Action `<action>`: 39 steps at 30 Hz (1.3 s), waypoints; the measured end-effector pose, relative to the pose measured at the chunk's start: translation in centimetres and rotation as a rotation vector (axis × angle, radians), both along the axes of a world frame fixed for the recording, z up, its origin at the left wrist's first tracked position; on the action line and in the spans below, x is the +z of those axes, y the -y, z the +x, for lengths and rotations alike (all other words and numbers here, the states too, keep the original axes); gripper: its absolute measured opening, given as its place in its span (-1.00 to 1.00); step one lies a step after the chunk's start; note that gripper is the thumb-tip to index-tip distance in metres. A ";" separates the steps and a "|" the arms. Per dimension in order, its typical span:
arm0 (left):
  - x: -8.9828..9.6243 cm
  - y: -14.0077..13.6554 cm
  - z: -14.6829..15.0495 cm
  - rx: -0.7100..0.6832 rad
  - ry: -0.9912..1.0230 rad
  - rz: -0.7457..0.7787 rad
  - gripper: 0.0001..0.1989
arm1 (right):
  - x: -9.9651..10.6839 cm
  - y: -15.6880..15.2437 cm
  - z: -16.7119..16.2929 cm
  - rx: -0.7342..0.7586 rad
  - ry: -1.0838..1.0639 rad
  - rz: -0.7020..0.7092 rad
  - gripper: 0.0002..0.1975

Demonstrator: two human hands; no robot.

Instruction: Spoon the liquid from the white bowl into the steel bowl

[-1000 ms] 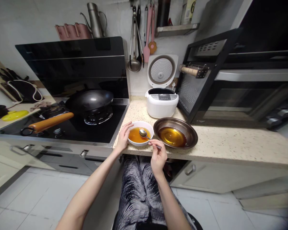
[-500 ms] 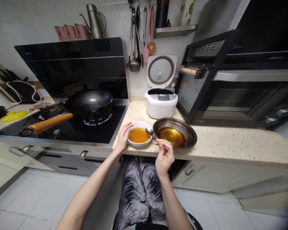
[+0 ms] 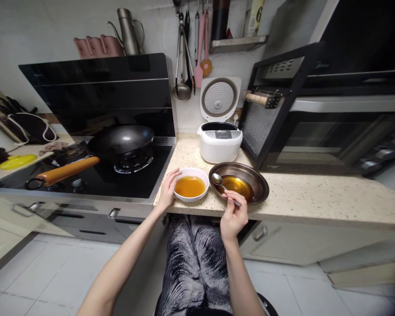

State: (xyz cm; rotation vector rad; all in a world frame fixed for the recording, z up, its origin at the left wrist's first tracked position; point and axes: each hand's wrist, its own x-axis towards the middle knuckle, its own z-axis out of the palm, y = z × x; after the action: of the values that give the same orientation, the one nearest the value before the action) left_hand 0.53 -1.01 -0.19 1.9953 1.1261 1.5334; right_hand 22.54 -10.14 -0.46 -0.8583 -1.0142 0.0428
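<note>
The right hand (image 3: 234, 215), fingers pinched shut around the handle of the one small metal spoon (image 3: 224, 188), is now carrying its bowl over the near rim of the single wide stainless-steel dish of amber liquid (image 3: 239, 185), whereas a second ago the spoon was resting in the one round white ceramic bowl of orange liquid (image 3: 191, 186), so a spoonful is seemingly passing from bowl to dish. The left hand (image 3: 167, 194) is staying loosely curled against the white bowl's left side, steadying it at the edge of the speckled stone counter (image 3: 303, 197), beside one white rice cooker with its lid up (image 3: 220, 141) and one black wok (image 3: 121, 139) sitting on the hob.
</note>
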 end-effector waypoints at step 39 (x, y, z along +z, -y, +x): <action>0.0 0.1 0.0 0.001 0.001 0.001 -0.61 | -0.5 -0.4 1.2 -0.075 0.525 0.074 -0.60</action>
State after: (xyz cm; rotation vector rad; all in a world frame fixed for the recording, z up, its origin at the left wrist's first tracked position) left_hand 0.54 -1.06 -0.17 1.9942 1.1265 1.5364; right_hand 23.75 -9.71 -0.99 -0.8577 -1.4612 -0.2962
